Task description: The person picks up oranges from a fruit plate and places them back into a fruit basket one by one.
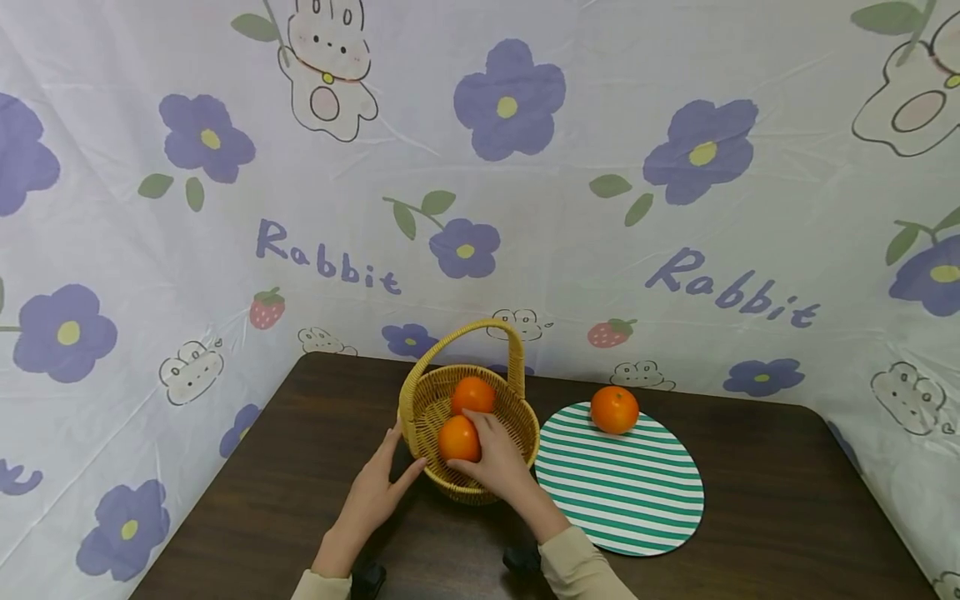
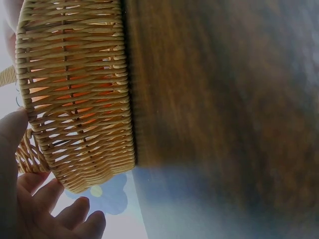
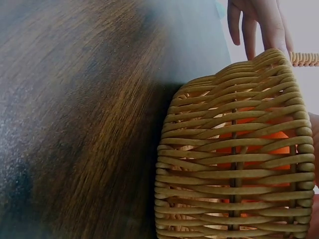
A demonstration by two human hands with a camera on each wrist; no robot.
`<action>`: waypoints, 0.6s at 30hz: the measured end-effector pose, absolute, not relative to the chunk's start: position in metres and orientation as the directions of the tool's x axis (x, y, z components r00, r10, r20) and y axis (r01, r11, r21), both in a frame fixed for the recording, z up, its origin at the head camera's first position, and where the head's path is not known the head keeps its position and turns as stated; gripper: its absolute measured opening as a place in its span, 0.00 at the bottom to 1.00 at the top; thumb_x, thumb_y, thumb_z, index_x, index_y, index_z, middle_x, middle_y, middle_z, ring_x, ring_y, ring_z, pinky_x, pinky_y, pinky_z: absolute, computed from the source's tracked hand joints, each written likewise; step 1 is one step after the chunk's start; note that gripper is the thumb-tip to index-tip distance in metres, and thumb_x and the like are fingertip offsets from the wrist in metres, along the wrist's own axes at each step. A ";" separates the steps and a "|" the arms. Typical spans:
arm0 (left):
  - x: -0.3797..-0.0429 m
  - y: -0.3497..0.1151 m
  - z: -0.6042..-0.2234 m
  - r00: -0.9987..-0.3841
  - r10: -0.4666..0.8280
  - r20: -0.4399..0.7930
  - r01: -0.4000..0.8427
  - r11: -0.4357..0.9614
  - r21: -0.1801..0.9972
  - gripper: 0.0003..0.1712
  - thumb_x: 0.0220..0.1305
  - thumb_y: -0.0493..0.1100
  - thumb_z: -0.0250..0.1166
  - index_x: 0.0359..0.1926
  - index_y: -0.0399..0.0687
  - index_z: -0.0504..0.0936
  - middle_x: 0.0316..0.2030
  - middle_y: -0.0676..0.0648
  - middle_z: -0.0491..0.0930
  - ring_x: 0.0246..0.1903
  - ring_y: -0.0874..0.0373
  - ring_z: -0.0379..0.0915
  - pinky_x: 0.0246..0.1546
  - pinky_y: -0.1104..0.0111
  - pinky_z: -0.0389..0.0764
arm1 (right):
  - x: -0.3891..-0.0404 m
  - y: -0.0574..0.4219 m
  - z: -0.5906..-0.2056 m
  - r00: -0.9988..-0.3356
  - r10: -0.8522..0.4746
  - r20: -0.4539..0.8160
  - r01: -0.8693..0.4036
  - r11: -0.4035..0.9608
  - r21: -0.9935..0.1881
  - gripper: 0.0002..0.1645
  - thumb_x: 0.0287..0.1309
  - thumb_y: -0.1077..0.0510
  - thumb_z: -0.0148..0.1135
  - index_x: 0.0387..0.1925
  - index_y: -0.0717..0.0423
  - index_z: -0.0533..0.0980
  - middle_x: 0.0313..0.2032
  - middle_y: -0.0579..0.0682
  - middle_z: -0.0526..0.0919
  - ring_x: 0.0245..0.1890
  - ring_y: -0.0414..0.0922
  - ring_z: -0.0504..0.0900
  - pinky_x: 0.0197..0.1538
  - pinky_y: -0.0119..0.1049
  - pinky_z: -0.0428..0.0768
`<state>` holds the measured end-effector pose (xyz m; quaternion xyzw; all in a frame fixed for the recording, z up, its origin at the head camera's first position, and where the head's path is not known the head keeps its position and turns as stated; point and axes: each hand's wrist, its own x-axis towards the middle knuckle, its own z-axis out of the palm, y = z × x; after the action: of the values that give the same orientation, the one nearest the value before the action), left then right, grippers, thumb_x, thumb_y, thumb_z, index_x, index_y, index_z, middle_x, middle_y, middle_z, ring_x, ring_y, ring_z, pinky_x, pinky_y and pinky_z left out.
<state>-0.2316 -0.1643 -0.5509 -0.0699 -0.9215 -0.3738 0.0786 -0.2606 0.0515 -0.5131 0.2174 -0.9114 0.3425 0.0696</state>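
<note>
A yellow wicker basket (image 1: pixel 465 496) with an arched handle stands on the dark table. Inside it, one orange (image 1: pixel 473 395) lies toward the back. My right hand (image 1: pixel 498 458) reaches over the front right rim and holds another orange (image 1: pixel 458 439) between thumb and fingers, inside the basket. My left hand (image 1: pixel 372 492) grips the basket's left side, thumb at the front rim and fingers by the handle's base. In the left wrist view, its curled fingers (image 2: pixel 47 196) touch the wicker. Orange colour shows through the weave in both wrist views.
Right of the basket lies a round green-and-white striped mat (image 1: pixel 622 500), with a third orange (image 1: pixel 615 410) on its back edge. A patterned cloth (image 1: pixel 570 217) with flowers and rabbits hangs behind the table (image 1: pixel 772 492) and along its sides.
</note>
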 end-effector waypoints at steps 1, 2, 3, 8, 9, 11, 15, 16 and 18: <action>-0.231 -0.164 -0.550 -0.979 0.070 0.193 0.185 0.709 0.681 0.44 0.61 0.63 0.56 0.72 0.67 0.44 0.70 0.43 0.51 0.67 0.44 0.53 0.59 0.44 0.62 | -0.261 0.051 -0.513 -0.893 -0.353 0.277 -0.448 0.670 -0.591 0.45 0.46 0.46 0.71 0.64 0.54 0.63 0.56 0.57 0.70 0.53 0.52 0.72 0.56 0.51 0.73; -0.231 -0.164 -0.549 -0.979 0.069 0.190 0.182 0.707 0.683 0.44 0.61 0.64 0.56 0.72 0.67 0.44 0.70 0.44 0.51 0.67 0.45 0.53 0.60 0.44 0.62 | -0.262 0.051 -0.513 -0.891 -0.358 0.279 -0.453 0.669 -0.589 0.45 0.46 0.46 0.71 0.64 0.55 0.63 0.55 0.58 0.70 0.53 0.52 0.72 0.56 0.51 0.73; -0.231 -0.163 -0.549 -0.980 0.070 0.187 0.181 0.707 0.684 0.44 0.61 0.64 0.55 0.72 0.67 0.44 0.70 0.44 0.51 0.67 0.45 0.53 0.60 0.44 0.62 | -0.262 0.051 -0.513 -0.891 -0.362 0.276 -0.454 0.670 -0.588 0.45 0.46 0.46 0.71 0.64 0.55 0.63 0.55 0.58 0.70 0.53 0.52 0.72 0.56 0.51 0.73; -0.230 -0.163 -0.547 -0.980 0.071 0.186 0.181 0.705 0.685 0.45 0.60 0.67 0.54 0.72 0.67 0.43 0.70 0.43 0.51 0.67 0.44 0.53 0.59 0.44 0.62 | -0.264 0.050 -0.513 -0.892 -0.373 0.256 -0.450 0.675 -0.585 0.46 0.46 0.45 0.71 0.64 0.56 0.63 0.55 0.58 0.70 0.53 0.52 0.72 0.56 0.50 0.73; -0.229 -0.163 -0.546 -0.980 0.072 0.188 0.183 0.705 0.685 0.45 0.60 0.67 0.53 0.72 0.67 0.43 0.70 0.43 0.52 0.67 0.44 0.54 0.59 0.44 0.62 | -0.264 0.050 -0.513 -0.894 -0.373 0.249 -0.446 0.677 -0.586 0.46 0.46 0.45 0.71 0.64 0.56 0.63 0.56 0.58 0.69 0.53 0.52 0.72 0.56 0.50 0.73; -0.229 -0.163 -0.547 -0.978 0.069 0.196 0.187 0.703 0.687 0.45 0.60 0.68 0.53 0.72 0.66 0.44 0.70 0.43 0.52 0.66 0.44 0.54 0.59 0.44 0.62 | -0.265 0.050 -0.513 -0.893 -0.377 0.246 -0.447 0.675 -0.587 0.46 0.46 0.45 0.71 0.64 0.56 0.63 0.56 0.59 0.69 0.54 0.53 0.72 0.57 0.51 0.72; -0.229 -0.163 -0.548 -0.976 0.070 0.205 0.193 0.709 0.678 0.45 0.60 0.69 0.52 0.72 0.65 0.44 0.70 0.43 0.52 0.66 0.44 0.54 0.59 0.44 0.63 | -0.266 0.049 -0.513 -0.894 -0.382 0.235 -0.444 0.678 -0.587 0.47 0.46 0.45 0.71 0.65 0.56 0.62 0.57 0.59 0.68 0.55 0.54 0.71 0.57 0.51 0.72; -0.230 -0.163 -0.549 -0.976 0.071 0.206 0.194 0.710 0.677 0.46 0.60 0.69 0.52 0.72 0.65 0.44 0.70 0.43 0.52 0.66 0.44 0.55 0.59 0.44 0.63 | -0.267 0.048 -0.514 -0.894 -0.382 0.233 -0.443 0.678 -0.587 0.47 0.46 0.45 0.71 0.65 0.56 0.62 0.57 0.59 0.68 0.55 0.54 0.71 0.57 0.52 0.72; -0.230 -0.163 -0.549 -0.977 0.073 0.200 0.192 0.711 0.676 0.46 0.59 0.70 0.52 0.72 0.66 0.43 0.70 0.43 0.52 0.66 0.43 0.55 0.59 0.44 0.63 | -0.267 0.049 -0.513 -0.897 -0.381 0.224 -0.436 0.679 -0.590 0.48 0.46 0.44 0.70 0.65 0.55 0.61 0.57 0.59 0.68 0.55 0.53 0.71 0.57 0.51 0.72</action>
<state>-0.2300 -0.1629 -0.5493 -0.0720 -0.9216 -0.3731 0.0796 -0.2668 0.0485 -0.5134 0.2232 -0.9153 0.3325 0.0415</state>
